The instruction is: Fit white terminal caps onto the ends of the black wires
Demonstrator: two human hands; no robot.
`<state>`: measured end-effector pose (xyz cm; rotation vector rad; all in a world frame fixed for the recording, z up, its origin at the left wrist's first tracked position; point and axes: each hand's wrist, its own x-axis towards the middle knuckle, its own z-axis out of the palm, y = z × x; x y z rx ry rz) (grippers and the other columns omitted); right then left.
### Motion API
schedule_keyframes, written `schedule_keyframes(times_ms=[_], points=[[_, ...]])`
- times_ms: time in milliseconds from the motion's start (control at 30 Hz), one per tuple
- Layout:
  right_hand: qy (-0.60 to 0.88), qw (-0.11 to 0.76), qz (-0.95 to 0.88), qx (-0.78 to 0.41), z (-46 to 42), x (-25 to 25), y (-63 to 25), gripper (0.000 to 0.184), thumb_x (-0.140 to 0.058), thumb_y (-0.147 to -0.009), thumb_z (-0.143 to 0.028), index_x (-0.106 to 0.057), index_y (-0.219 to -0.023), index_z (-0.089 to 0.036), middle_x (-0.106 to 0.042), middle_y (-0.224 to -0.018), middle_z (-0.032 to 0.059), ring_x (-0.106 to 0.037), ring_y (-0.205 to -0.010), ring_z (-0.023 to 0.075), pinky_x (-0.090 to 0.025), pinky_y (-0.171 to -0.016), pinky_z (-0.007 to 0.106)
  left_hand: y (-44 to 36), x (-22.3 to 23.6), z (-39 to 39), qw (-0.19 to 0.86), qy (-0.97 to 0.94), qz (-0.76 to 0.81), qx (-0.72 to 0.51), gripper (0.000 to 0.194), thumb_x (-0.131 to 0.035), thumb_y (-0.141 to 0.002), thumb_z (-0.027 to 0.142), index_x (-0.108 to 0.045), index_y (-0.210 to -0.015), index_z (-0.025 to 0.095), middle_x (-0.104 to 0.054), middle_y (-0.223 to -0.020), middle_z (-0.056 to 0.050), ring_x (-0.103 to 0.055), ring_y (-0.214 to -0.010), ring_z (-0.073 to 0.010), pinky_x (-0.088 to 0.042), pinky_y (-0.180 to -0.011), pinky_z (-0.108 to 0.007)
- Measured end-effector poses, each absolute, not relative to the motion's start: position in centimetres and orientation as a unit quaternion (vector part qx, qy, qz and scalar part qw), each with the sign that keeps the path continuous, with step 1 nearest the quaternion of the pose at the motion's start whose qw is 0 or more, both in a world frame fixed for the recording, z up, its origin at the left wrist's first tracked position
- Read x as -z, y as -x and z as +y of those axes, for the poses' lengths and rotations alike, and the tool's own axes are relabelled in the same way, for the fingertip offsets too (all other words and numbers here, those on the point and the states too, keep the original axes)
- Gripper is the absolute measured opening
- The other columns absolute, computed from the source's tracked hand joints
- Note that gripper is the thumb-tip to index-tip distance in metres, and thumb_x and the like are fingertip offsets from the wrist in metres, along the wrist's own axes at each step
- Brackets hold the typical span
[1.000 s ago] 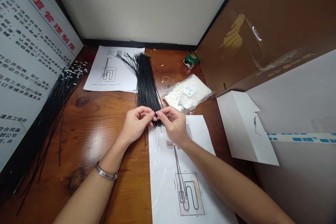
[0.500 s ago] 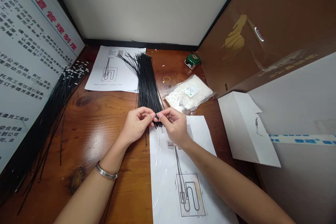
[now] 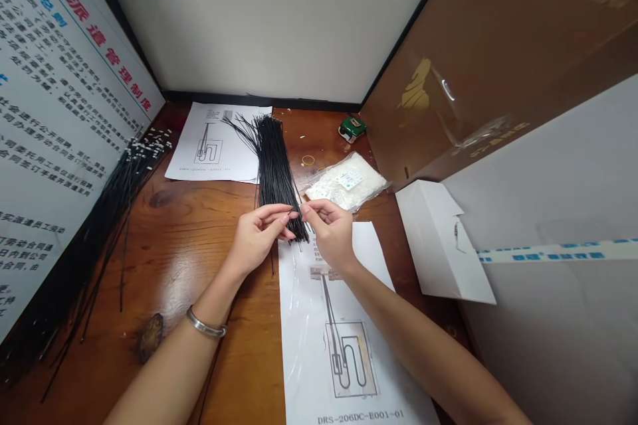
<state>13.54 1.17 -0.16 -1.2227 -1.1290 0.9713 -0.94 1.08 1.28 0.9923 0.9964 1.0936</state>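
Lengthwise, the black wire bundle (image 3: 273,163) lies on the counter (image 3: 199,226) with its long axis running away from the person, its near end slanting slightly right and some far strands splaying left. Just over the bundle's near end is a thin black wire (image 3: 291,212), whose short tip points rightward. The left hand (image 3: 256,237), left of that near end, is palm-inward with bent fingers, its grip pinching the wire between thumb and fingertips; a metal bracelet (image 3: 205,325) circles the wrist. The right hand (image 3: 333,232), right of the bundle's near end, mirrors it, thumb and fingertips drawn close together; whether its grip pinches anything I cannot tell. Both hands partly hide the bundle's near end. A printed sheet (image 3: 192,161) lies left of the bundle, while a larger drawing sheet (image 3: 304,339) extends from its near end toward the person. Right of the bundle are a rubber band (image 3: 308,165), a clear bag of white pieces (image 3: 343,180) and, farther back, a green tape measure (image 3: 351,129); well left of it lie white-tipped wires (image 3: 122,191).
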Motion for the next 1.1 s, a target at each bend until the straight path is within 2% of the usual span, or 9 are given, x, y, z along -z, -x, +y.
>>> schedule_keyframes(times_ms=[167,300,400,467,600,700,800,900,1100], points=[[0.526,0.579,-0.464,-0.415,1.7,-1.0,-14.2,0.021,-0.069,-0.074,-0.038,-0.066,-0.075,-0.017,-0.065,-0.065,0.0022,-0.061,-0.061,0.0151,-0.051,-0.059,0.029,0.5,-2.6,0.3,0.611,-0.470,0.442,-0.459,0.031,-0.070,-0.075,0.030,-0.068,-0.099,0.011,-0.074,-0.097,-0.013,-0.067,-0.061,-0.0130,-0.057,-0.061,-0.026],[0.555,0.548,-0.513,-0.359,1.9,-2.0,-15.7,0.020,-0.065,-0.078,-0.037,-0.067,-0.079,-0.017,-0.063,-0.066,0.0007,-0.052,-0.052,0.0108,-0.040,-0.046,0.024,2.0,-4.0,0.1,0.540,-0.513,0.485,-0.458,0.027,-0.065,-0.079,0.028,-0.068,-0.102,0.013,-0.073,-0.102,-0.012,-0.068,-0.062,-0.0137,-0.055,-0.052,-0.023],[0.569,0.431,-0.623,-0.321,1.0,-2.4,-16.8,0.017,-0.065,-0.079,-0.036,-0.069,-0.077,-0.019,-0.060,-0.059,-0.0023,-0.041,-0.042,0.0080,-0.030,-0.041,0.024,5.3,-5.1,0.7,0.449,-0.539,0.531,-0.475,0.025,-0.064,-0.078,0.024,-0.068,-0.100,0.013,-0.073,-0.100,-0.011,-0.067,-0.063,-0.0143,-0.055,-0.051,-0.023],[0.542,0.320,-0.717,-0.300,-0.2,-2.4,-16.9,0.020,-0.070,-0.076,-0.038,-0.067,-0.067,-0.021,-0.058,-0.054,-0.0036,-0.043,-0.044,0.0088,-0.031,-0.045,0.024,8.1,-5.7,1.5,0.378,-0.553,0.577,-0.468,0.026,-0.060,-0.078,0.021,-0.068,-0.103,0.014,-0.072,-0.104,-0.011,-0.067,-0.066,-0.0152,-0.055,-0.052,-0.024],[0.529,0.174,-0.802,-0.215,-2.7,-1.9,-15.3,0.040,-0.077,-0.068,-0.046,-0.053,-0.051,-0.019,-0.059,-0.052,-0.0018,-0.044,-0.045,0.0103,-0.024,-0.047,0.025,13.2,-6.9,3.7,0.205,-0.612,0.675,-0.358,0.031,-0.052,-0.083,0.016,-0.064,-0.111,0.013,-0.069,-0.111,-0.008,-0.069,-0.080,-0.0205,-0.058,-0.072,-0.037],[0.518,0.131,-0.826,-0.181,-3.6,-1.3,-13.8,0.047,-0.075,-0.068,-0.054,-0.048,-0.050,-0.019,-0.057,-0.050,-0.0008,-0.040,-0.043,0.0103,-0.018,-0.046,0.027,15.2,-7.5,5.1,0.061,-0.632,0.728,-0.258,0.037,-0.057,-0.082,0.014,-0.060,-0.118,0.013,-0.070,-0.104,-0.004,-0.064,-0.101,-0.0279,-0.043,-0.098,-0.055],[0.525,0.122,-0.826,-0.166,-3.4,-0.9,-13.2,0.048,-0.073,-0.071,-0.053,-0.047,-0.050,-0.019,-0.056,-0.051,-0.0008,-0.040,-0.043,0.0103,-0.016,-0.047,0.027,15.3,-7.2,5.7,0.040,-0.672,0.695,-0.253,0.037,-0.061,-0.080,0.015,-0.058,-0.117,0.014,-0.062,-0.125,-0.006,-0.052,-0.121,-0.0322,-0.035,-0.107,-0.054],[0.546,0.131,-0.813,-0.153,-2.6,-0.7,-13.1,0.046,-0.073,-0.073,-0.051,-0.048,-0.051,-0.019,-0.056,-0.051,-0.0011,-0.042,-0.043,0.0105,-0.016,-0.047,0.027,14.0,-6.0,4.9,0.033,-0.701,0.658,-0.273,0.032,-0.060,-0.078,0.016,-0.061,-0.110,0.011,-0.054,-0.135,-0.013,-0.050,-0.124,-0.0321,-0.035,-0.108,-0.046],[0.606,0.103,-0.774,-0.152,-1.0,-0.8,-12.5,0.044,-0.065,-0.079,-0.054,-0.054,-0.054,-0.019,-0.061,-0.056,0.0005,-0.052,-0.052,0.0138,-0.020,-0.049,0.027,8.5,-3.0,0.7,0.110,-0.736,0.640,-0.192,0.020,-0.053,-0.084,0.030,-0.063,-0.094,0.016,-0.069,-0.093,-0.010,-0.062,-0.088,-0.0260,-0.048,-0.081,-0.038]])
